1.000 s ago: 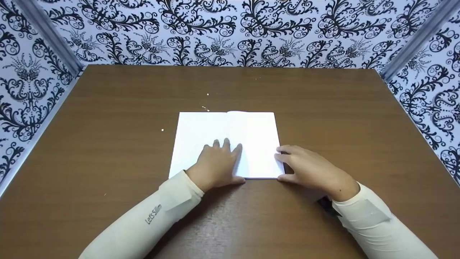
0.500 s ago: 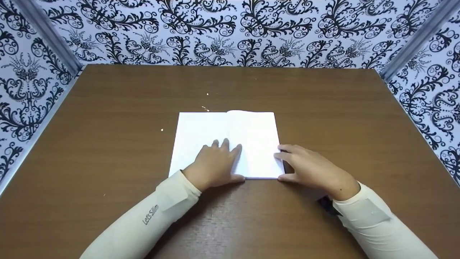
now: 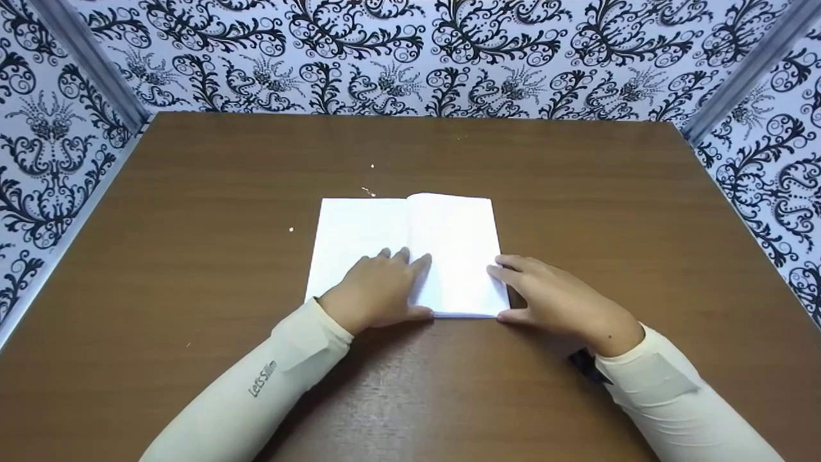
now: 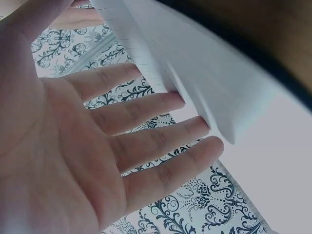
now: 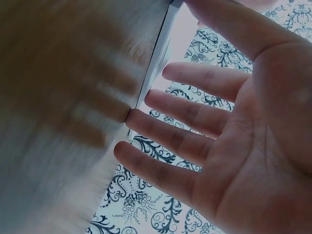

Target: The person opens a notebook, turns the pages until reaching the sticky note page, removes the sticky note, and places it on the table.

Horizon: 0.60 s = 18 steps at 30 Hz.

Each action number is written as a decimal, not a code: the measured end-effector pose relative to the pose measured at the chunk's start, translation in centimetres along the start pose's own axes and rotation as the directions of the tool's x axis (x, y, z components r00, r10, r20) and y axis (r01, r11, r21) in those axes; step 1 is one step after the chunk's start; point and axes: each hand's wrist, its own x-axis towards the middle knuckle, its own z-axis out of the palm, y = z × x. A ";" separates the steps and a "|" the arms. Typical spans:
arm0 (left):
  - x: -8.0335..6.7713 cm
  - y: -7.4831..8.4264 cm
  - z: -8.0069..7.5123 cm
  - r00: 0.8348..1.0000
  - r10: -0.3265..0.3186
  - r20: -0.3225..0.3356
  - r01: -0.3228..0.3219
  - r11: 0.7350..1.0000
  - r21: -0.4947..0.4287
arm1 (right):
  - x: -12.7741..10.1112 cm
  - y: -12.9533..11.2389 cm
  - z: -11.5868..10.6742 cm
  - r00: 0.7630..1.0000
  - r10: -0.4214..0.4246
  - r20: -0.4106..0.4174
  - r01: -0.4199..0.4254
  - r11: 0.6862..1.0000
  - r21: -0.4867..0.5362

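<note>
An open notebook (image 3: 458,237) with white pages lies on the wooden table in the head view. The left wrist view shows short ruled marks along a page (image 4: 146,58) and a dark cover edge. My left hand (image 3: 378,289) rests over the left page near the fold, fingers straight and spread, thumb at the front edge. At the right edge of the notebook is my right hand (image 3: 551,298), its fingers extended against the side and its thumb by the front corner. In the right wrist view, the fingertips (image 5: 139,119) of that hand meet the notebook's edge. The right-hand page arches up beside the fold.
The brown table (image 3: 224,167) carries a few tiny white specks (image 3: 291,229) left of and behind the notebook. Patterned black-and-white walls (image 3: 385,58) border its back and sides. Cream sleeves (image 3: 256,385) cover both forearms.
My left hand has slid slightly left across the notebook. The right page's arch by the fold has risen and widened. My right hand stays nearly still.
</note>
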 end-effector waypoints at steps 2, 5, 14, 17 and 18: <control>-0.1 0.0 -0.1 1.000 0.007 -0.009 -0.007 1.000 -0.005 | 0.0 0.0 0.0 1.000 -0.003 0.001 0.003 1.000 0.004; -0.3 -0.1 -0.2 0.999 0.015 -0.028 -0.015 1.000 -0.012 | 0.0 0.0 0.0 1.000 -0.010 -0.005 0.010 1.000 0.006; -0.8 0.1 -0.5 0.996 0.046 -0.076 -0.046 0.999 -0.004 | -0.1 -0.1 -0.1 1.000 -0.011 -0.013 0.011 1.000 -0.009; -0.8 0.3 -0.4 0.995 0.053 -0.083 -0.050 0.998 0.030 | -0.1 -0.1 -0.1 1.000 -0.011 -0.009 0.011 1.000 -0.013; -0.8 0.4 -0.3 0.995 0.054 -0.085 -0.051 0.998 0.041 | -0.1 -0.1 -0.1 1.000 -0.012 -0.007 0.012 1.000 -0.014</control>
